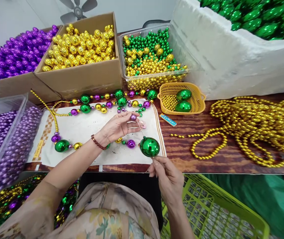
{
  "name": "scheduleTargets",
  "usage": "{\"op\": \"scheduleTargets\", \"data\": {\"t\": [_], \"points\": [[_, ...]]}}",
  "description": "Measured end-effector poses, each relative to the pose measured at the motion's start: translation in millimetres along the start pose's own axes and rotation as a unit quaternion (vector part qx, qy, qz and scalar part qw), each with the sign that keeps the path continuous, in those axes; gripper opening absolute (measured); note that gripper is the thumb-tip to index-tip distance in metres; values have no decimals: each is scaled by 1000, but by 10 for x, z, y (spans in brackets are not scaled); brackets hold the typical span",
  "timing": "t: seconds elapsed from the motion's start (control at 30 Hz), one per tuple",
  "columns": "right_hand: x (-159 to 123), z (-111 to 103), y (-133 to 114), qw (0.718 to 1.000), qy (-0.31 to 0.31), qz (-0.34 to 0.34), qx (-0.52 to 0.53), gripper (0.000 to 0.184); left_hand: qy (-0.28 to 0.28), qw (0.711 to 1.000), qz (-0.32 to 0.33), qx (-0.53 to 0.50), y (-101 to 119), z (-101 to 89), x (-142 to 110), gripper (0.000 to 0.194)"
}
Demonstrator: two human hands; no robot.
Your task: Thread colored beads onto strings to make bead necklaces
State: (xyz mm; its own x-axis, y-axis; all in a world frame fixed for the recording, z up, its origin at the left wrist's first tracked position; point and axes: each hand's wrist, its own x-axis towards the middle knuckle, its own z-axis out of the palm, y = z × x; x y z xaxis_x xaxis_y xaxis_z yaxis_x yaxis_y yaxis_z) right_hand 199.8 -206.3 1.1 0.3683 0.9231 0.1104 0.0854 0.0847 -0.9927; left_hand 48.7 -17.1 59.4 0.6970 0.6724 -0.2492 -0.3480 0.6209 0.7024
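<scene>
Bracelet [98, 142]: 1 strand, round reddish-brown beads, left wrist [102, 137]
Top [102, 212]: pale beige, yellow-and-blue-green floral print

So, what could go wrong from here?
The large green bead might slide along the thin string if the left hand or right hand loosens. If dropped, it could roll off the table's near edge. Gold bead strands, one trailing toward the towel, might snag the right forearm.

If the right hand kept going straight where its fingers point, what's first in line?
Most likely the large green bead, just ahead of the right hand; any gap is hard to judge here.
</scene>
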Motion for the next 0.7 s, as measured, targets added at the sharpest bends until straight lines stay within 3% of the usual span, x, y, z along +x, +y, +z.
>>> {"op": "scheduleTargets", "data": {"t": [0.2,0.53,0.7], "points": [[-9,-13,-34,1000,0,0,-6,11,-7,1000,-2,-3,-18,14,11,15],[-60,3,-5,1000,-16,8,8,11,84,995,10,-52,-56,154,19,16],[-65,9,15,1000,-8,18,-3,12,98,993,16,-57,-70,207,3,11]]}}
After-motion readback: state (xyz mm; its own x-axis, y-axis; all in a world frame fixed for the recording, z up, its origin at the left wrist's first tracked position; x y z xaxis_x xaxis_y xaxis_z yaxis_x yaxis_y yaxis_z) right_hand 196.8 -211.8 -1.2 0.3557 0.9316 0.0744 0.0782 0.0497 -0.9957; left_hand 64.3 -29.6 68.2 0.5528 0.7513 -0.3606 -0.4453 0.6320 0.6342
